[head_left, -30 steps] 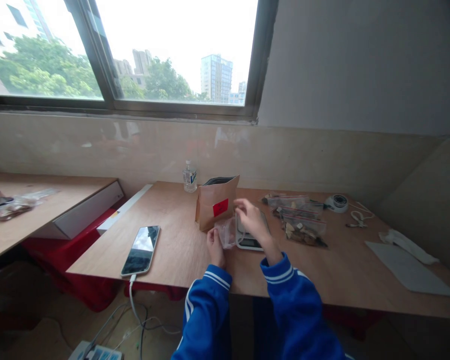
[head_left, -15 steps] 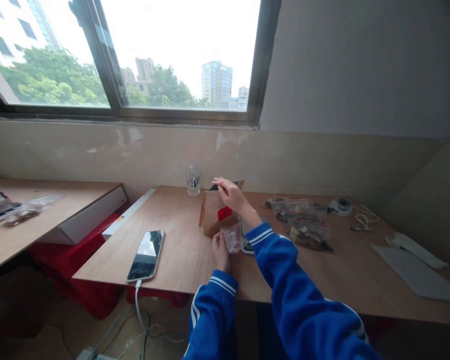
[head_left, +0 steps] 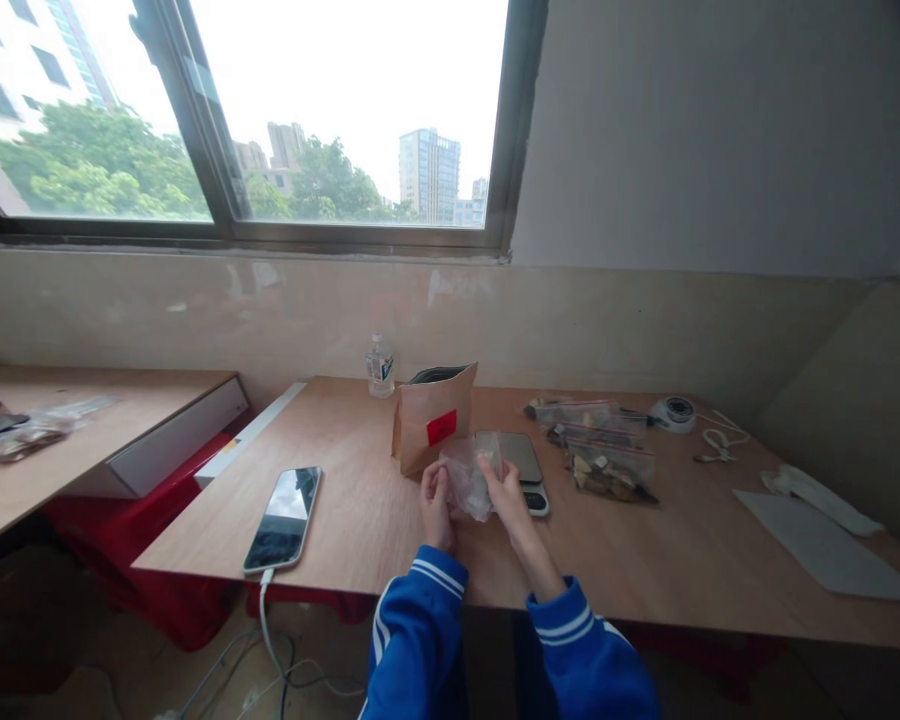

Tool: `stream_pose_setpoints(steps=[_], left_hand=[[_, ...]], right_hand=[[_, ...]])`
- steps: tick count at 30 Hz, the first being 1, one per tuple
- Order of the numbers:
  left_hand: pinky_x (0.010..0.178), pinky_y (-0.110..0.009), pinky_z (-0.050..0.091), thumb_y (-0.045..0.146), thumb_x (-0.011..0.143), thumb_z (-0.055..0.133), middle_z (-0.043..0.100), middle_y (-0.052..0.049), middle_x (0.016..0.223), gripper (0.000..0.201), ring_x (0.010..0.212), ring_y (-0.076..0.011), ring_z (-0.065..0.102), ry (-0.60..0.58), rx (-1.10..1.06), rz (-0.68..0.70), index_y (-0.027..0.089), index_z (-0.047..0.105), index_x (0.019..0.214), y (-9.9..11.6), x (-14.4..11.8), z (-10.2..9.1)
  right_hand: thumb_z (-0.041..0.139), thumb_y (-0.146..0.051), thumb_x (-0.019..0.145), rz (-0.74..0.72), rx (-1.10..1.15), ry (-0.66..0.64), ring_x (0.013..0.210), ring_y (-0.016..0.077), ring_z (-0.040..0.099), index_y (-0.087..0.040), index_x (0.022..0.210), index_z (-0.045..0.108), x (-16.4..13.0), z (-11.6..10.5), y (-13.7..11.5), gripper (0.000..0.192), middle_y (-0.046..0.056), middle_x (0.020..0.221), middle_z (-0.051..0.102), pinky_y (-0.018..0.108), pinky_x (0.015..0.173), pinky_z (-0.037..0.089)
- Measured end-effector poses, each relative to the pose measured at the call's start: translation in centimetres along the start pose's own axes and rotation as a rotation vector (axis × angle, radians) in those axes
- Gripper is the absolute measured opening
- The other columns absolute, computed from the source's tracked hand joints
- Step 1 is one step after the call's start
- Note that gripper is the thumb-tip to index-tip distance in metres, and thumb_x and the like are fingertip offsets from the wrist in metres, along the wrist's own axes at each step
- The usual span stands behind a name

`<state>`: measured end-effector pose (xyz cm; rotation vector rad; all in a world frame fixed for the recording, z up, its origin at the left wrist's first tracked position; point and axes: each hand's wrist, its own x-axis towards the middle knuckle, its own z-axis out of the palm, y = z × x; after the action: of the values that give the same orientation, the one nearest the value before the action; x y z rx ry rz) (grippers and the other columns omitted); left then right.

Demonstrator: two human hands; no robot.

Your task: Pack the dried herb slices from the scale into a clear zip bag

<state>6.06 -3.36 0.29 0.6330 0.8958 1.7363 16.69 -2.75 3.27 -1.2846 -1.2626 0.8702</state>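
Note:
A clear plastic bag (head_left: 468,487) is stretched between my two hands, just above the table's front part. My left hand (head_left: 436,505) pinches its left side, and my right hand (head_left: 511,497) grips the right side. Whether anything lies inside the bag is too small to tell. Behind it stands an upright brown paper bag (head_left: 417,428) with a red label, its top gaping. Partly hidden by my right hand, a kitchen scale (head_left: 523,458) with a grey plate rests on the table.
Zip bags (head_left: 611,470) of dark and tan pieces lie right of the scale. A white dome camera (head_left: 673,413) with cable sits behind them. A phone (head_left: 283,520) charges at the left, a water bottle (head_left: 380,367) stands by the wall, and a grey sheet (head_left: 817,545) lies far right.
My right hand has come down from the paper bag's mouth to the clear plastic bag and taken hold of it. The scale shows more now. The view has shifted slightly.

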Motion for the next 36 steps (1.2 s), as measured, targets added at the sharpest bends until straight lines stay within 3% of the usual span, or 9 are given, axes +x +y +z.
stream_pose_setpoints(steps=[7, 13, 17, 20, 23, 26, 30, 33, 36], left_hand=[[0.046, -0.018, 0.042, 0.045, 0.070, 0.068, 0.063, -0.003, 0.077, 0.042, 0.055, -0.0092, 0.055, -0.181, 0.178, -0.013, 0.016, 0.060, 0.098, 1.9, -2.7, -1.0], [0.057, -0.024, 0.048, 0.052, 0.072, 0.061, 0.065, -0.011, 0.101, 0.049, 0.080, -0.0186, 0.063, -0.249, 0.266, -0.166, 0.018, 0.063, 0.107, 5.0, -3.6, -2.6], [0.053, -0.023, 0.046, 0.061, 0.072, 0.055, 0.066, -0.010, 0.086, 0.054, 0.066, -0.0150, 0.059, -0.200, 0.341, -0.201, 0.014, 0.068, 0.095, 6.9, -2.7, -1.9], [0.047, -0.021, 0.044, 0.055, 0.065, 0.067, 0.065, -0.008, 0.086, 0.050, 0.069, -0.0176, 0.060, -0.177, 0.401, -0.121, 0.015, 0.064, 0.095, 7.5, -2.4, -0.7], [0.046, -0.021, 0.044, 0.053, 0.066, 0.067, 0.063, -0.006, 0.086, 0.046, 0.072, -0.0180, 0.059, -0.130, 0.376, -0.028, 0.015, 0.060, 0.092, 7.4, -2.3, -0.1], [0.046, -0.020, 0.041, 0.052, 0.070, 0.065, 0.061, -0.003, 0.077, 0.040, 0.058, -0.0127, 0.055, -0.099, 0.393, 0.050, 0.017, 0.057, 0.088, 6.9, -1.9, -0.2], [0.054, -0.024, 0.042, 0.048, 0.078, 0.057, 0.059, -0.001, 0.067, 0.029, 0.055, -0.0131, 0.053, -0.106, 0.515, 0.237, 0.019, 0.057, 0.084, 6.9, -0.3, -0.9], [0.066, -0.026, 0.043, 0.038, 0.078, 0.059, 0.060, -0.001, 0.065, 0.018, 0.064, -0.0168, 0.057, -0.124, 0.612, 0.339, 0.020, 0.060, 0.081, 7.3, 1.3, -1.3], [0.071, -0.029, 0.042, 0.032, 0.076, 0.063, 0.061, -0.002, 0.067, 0.013, 0.066, -0.0191, 0.058, -0.066, 0.687, 0.293, 0.021, 0.061, 0.084, 8.0, 2.5, -1.5]], right_hand=[[0.062, -0.065, 0.063, 0.095, 0.258, 0.132, 0.072, 0.0255, 0.065, -0.016, 0.086, 0.057, -0.3, -1.8, -1.5, 0.055, 0.012, 0.079, 0.069, 0.035, 0.060, 0.052], [0.053, -0.064, 0.074, 0.024, 0.239, 0.016, 0.067, 0.0218, 0.062, -0.018, 0.090, 0.054, -1.5, -2.3, -2.1, 0.048, 0.008, 0.077, 0.066, 0.032, 0.056, 0.050], [0.049, -0.058, 0.081, -0.070, 0.152, -0.106, 0.073, 0.0207, 0.062, -0.018, 0.089, 0.056, -2.5, -1.6, -2.6, 0.041, 0.007, 0.080, 0.065, 0.033, 0.066, 0.051], [0.050, -0.054, 0.082, -0.087, 0.134, -0.159, 0.090, 0.0216, 0.062, -0.020, 0.095, 0.056, -3.6, -1.0, -2.6, 0.037, 0.009, 0.097, 0.065, 0.035, 0.082, 0.049], [0.062, -0.050, 0.075, 0.008, 0.222, -0.252, 0.098, 0.0212, 0.061, -0.021, 0.106, 0.051, -4.9, -0.6, -2.0, 0.044, 0.009, 0.109, 0.063, 0.034, 0.081, 0.050], [0.068, -0.050, 0.069, 0.134, 0.308, -0.406, 0.075, 0.0184, 0.064, -0.018, 0.099, 0.054, -6.2, -0.6, -1.1, 0.047, 0.007, 0.091, 0.066, 0.029, 0.061, 0.052], [0.068, -0.055, 0.066, 0.244, 0.369, -0.566, 0.045, 0.0104, 0.055, -0.013, 0.090, 0.056, -7.3, -1.0, -0.4, 0.050, 0.000, 0.068, 0.061, 0.021, 0.038, 0.041], [0.068, -0.055, 0.066, 0.285, 0.387, -0.544, 0.039, 0.0070, 0.051, -0.013, 0.091, 0.055, -7.4, -0.8, -0.1, 0.051, 0.000, 0.068, 0.061, 0.017, 0.033, 0.035], [0.067, -0.055, 0.066, 0.304, 0.354, -0.467, 0.038, 0.0074, 0.051, -0.015, 0.090, 0.051, -7.2, 0.2, 0.6, 0.049, 0.001, 0.069, 0.061, 0.017, 0.031, 0.034]])
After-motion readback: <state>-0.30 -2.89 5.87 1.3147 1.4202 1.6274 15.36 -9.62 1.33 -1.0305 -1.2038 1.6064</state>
